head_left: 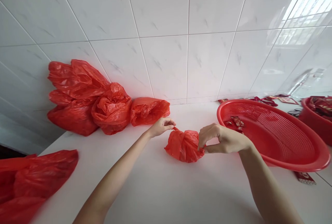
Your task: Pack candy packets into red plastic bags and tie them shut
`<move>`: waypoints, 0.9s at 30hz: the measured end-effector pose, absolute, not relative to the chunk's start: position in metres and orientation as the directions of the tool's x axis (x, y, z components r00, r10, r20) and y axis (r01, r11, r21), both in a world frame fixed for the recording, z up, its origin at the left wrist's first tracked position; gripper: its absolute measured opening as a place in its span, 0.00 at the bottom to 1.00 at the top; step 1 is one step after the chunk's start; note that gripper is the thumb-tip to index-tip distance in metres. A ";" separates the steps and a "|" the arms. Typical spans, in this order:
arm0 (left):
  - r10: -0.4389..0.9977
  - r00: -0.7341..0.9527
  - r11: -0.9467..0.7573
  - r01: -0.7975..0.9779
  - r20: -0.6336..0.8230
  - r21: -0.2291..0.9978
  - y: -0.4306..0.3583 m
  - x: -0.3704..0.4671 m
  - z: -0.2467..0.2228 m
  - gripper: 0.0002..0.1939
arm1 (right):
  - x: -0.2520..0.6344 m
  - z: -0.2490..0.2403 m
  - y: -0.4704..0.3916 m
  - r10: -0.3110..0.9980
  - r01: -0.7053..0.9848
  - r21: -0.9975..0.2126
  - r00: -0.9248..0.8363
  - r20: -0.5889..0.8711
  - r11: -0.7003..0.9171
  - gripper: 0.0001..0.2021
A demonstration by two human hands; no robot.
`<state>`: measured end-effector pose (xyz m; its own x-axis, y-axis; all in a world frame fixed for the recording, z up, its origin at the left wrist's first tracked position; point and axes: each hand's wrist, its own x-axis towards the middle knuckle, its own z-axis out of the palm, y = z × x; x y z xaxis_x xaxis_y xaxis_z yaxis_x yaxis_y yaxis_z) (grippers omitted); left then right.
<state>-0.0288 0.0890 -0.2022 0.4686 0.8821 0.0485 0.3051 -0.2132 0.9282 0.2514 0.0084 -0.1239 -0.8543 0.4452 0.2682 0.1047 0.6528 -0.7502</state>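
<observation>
A small red plastic bag (185, 146) sits on the white countertop between my hands, bunched up and rounded as if something fills it; its contents are hidden. My left hand (162, 127) pinches a twisted end of the bag at its upper left. On the right side, the fingertips of my right hand (220, 139) are closed on the bag's edge. The plastic between both hands is gathered in folds across the top.
Several filled red plastic bags (111, 108) lean against the tiled wall at left. More red plastic (38, 179) lies at the near left. To the right stands a red perforated basket (272, 134) with a few red packets (236, 123); another red basin (315, 116) stands beyond it.
</observation>
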 end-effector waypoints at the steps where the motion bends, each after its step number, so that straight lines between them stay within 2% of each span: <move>1: 0.882 0.468 -0.220 0.308 0.054 0.926 0.089 -0.028 -0.205 0.11 | 0.252 -0.124 0.009 0.425 0.089 -0.763 -0.868 0.256 0.641 0.06; 4: 0.889 0.447 -0.257 0.315 0.096 0.914 0.089 -0.025 -0.208 0.09 | 0.252 -0.125 0.010 0.471 0.065 -0.831 -0.847 0.247 0.553 0.04; 7: 0.900 0.401 -0.309 0.303 0.173 0.902 0.083 -0.020 -0.196 0.07 | 0.250 -0.127 0.011 0.679 -0.003 -0.918 -0.673 0.295 0.396 0.05; 9: 0.885 0.396 -0.367 0.272 0.244 0.890 0.073 -0.014 -0.181 0.08 | 0.244 -0.128 0.011 0.795 -0.068 -0.935 -0.508 0.332 0.347 0.07; 13: 0.711 0.561 -0.615 0.203 0.424 0.762 0.043 0.008 -0.149 0.13 | 0.225 -0.132 0.007 0.880 -0.090 -0.916 -0.254 0.401 0.392 0.10; 17: 0.632 0.598 -0.707 0.185 0.493 0.682 0.024 0.032 -0.138 0.10 | 0.215 -0.134 0.004 0.868 -0.036 -0.877 -0.126 0.480 0.479 0.11; 19: 0.636 0.563 -0.708 0.155 0.528 0.689 0.023 0.039 -0.139 0.14 | 0.217 -0.135 0.005 0.873 -0.029 -0.882 -0.128 0.470 0.470 0.12; 22: 0.660 0.511 -0.686 0.111 0.551 0.719 0.025 0.041 -0.137 0.16 | 0.223 -0.140 0.014 0.877 -0.074 -0.936 -0.333 0.348 0.343 0.31; 23: 0.669 0.495 -0.678 0.102 0.554 0.728 0.026 0.041 -0.136 0.16 | 0.224 -0.143 0.017 0.852 -0.090 -0.951 -0.425 0.306 0.297 0.34; 24: 0.681 0.480 -0.670 0.102 0.553 0.735 0.026 0.042 -0.135 0.17 | 0.223 -0.148 0.021 0.818 -0.106 -0.959 -0.502 0.281 0.264 0.34; 27: 0.720 0.427 -0.649 0.134 0.547 0.749 0.028 0.042 -0.132 0.18 | 0.216 -0.160 0.028 0.754 -0.125 -0.969 -0.609 0.245 0.214 0.23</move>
<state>0.0423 0.0275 -0.1323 0.4268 0.7200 0.5472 0.1342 -0.6488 0.7490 0.2162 0.0283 -0.1605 -0.6093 0.7542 0.2449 -0.1247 0.2139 -0.9689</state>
